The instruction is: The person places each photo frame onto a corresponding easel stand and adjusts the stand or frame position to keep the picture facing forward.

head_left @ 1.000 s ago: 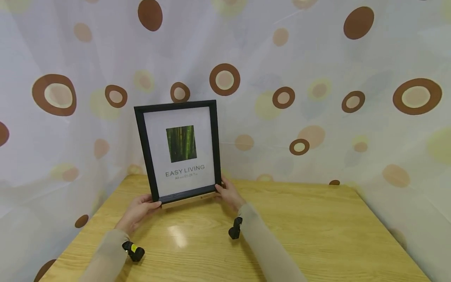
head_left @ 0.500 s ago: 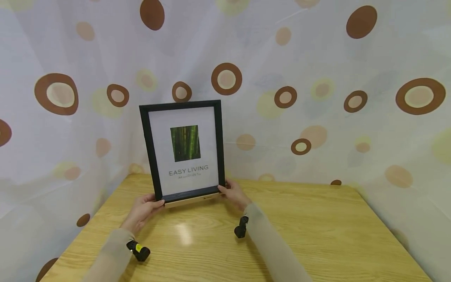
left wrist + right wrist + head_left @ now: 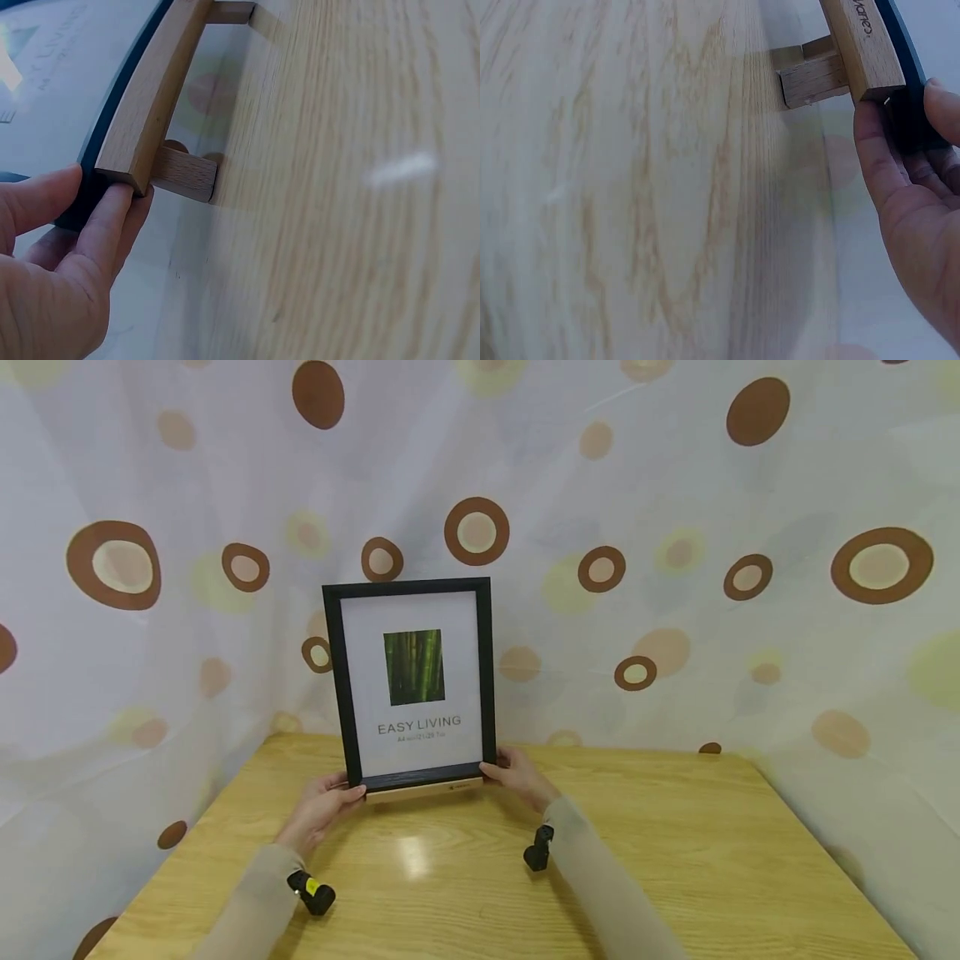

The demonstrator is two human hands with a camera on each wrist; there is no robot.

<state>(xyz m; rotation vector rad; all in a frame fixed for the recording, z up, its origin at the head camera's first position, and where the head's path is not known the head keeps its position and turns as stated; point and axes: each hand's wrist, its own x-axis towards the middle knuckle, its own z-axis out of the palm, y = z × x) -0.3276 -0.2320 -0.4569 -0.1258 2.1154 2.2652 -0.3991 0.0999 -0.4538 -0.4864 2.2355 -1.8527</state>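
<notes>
A black picture frame [image 3: 417, 667] with a bamboo print and the words EASY LIVING stands nearly upright, leaning slightly left. Along its bottom edge runs a light wooden stand [image 3: 423, 791], whose short legs [image 3: 186, 174] reach toward the table in the left wrist view. My left hand [image 3: 318, 810] grips the lower left corner, thumb on the front and fingers beneath and behind. At the lower right corner, my right hand [image 3: 522, 779] pinches the frame the same way. Lettering marks the wooden bar [image 3: 864, 49] in the right wrist view. The frame hides most of the stand.
The wood-grain table [image 3: 660, 852] extends far to the right of the frame. Behind it hangs a white curtain [image 3: 555, 468] with brown and yellow dots, close to the table's back edge. Black wrist cameras [image 3: 312, 893] sit on both sleeves.
Both hands have shifted to the right, carrying the picture frame and its stand with them. The frame now leans a little less to the left. The grip looks unchanged.
</notes>
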